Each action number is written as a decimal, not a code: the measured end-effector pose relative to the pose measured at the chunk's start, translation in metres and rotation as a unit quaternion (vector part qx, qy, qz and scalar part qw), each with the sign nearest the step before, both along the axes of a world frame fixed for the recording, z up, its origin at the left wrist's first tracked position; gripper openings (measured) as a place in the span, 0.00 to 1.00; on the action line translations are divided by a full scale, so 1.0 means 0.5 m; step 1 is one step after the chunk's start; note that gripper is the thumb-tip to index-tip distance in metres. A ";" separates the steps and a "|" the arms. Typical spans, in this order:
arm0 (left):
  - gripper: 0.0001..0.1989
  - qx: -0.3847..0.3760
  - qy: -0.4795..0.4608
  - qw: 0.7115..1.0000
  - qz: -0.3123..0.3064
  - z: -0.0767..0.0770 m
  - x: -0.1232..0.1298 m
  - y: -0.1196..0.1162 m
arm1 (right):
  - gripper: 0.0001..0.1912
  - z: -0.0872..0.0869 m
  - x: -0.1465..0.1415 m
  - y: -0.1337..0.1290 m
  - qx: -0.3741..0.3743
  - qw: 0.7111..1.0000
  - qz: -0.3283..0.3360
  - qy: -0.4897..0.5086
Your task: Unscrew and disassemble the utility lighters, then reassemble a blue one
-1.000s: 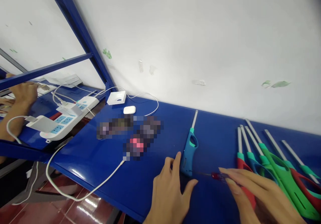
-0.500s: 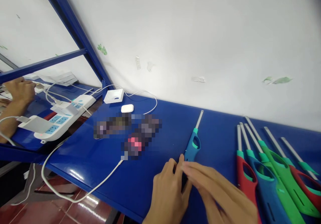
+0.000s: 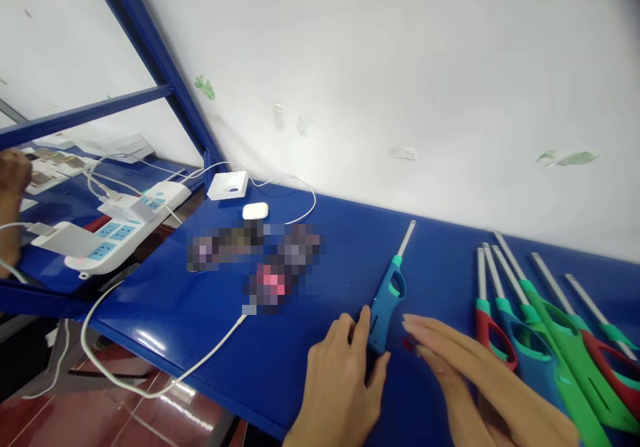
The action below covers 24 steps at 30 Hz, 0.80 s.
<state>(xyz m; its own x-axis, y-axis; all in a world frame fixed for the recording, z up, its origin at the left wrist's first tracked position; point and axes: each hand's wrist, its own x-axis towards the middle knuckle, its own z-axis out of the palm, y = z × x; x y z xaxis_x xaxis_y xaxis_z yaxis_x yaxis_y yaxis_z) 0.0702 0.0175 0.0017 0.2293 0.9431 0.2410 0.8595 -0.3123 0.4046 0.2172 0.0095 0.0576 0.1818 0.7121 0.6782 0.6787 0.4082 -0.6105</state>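
Observation:
A blue gas lighter [image 3: 384, 312] with a green trigger and a metal stem lies on the blue shelf. My left hand [image 3: 340, 377] steadies its handle end, index finger along the left edge and thumb by the bottom. My right hand [image 3: 483, 380] is just right of the handle, apart from it, fingers stretched together over the thumb. A tiny dark red spot [image 3: 409, 345] shows between those fingertips; whether it is a held piece or a reflection is unclear. Several more lighters in red, blue and green, such as a green one [image 3: 583, 357], lie side by side at the right.
Left on the shelf [image 3: 175, 327] are a white open box [image 3: 227, 185], a small white case [image 3: 255, 211] and two pixelated items. A white cable [image 3: 195, 375] loops over the front edge. Beyond the blue frame sit a power strip [image 3: 113, 240] and another person's hand [image 3: 13, 173].
My right hand has drawn away from the lighter toward the right, uncovering its handle end. My left hand stays at the lighter. At far left, the other person's hand has shifted left.

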 end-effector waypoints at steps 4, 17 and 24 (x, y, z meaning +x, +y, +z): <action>0.28 -0.003 -0.002 1.000 -0.004 0.002 -0.002 0.000 | 0.13 0.002 -0.002 -0.007 0.010 0.999 -0.020 0.036; 0.26 0.012 0.009 1.000 -0.003 0.001 0.000 -0.003 | 0.13 0.023 -0.021 0.010 -0.033 0.999 -0.009 0.034; 0.26 0.010 0.008 1.000 -0.002 0.005 0.000 0.000 | 0.12 0.030 -0.027 0.009 -0.053 0.996 -0.013 0.064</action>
<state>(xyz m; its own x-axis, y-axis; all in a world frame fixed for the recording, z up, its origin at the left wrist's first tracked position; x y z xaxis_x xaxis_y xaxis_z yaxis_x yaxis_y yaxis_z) 0.0701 0.0176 0.0041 0.2368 0.9370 0.2568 0.8643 -0.3239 0.3849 0.2039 0.0139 0.0724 0.2811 0.7722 0.5698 0.6028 0.3199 -0.7310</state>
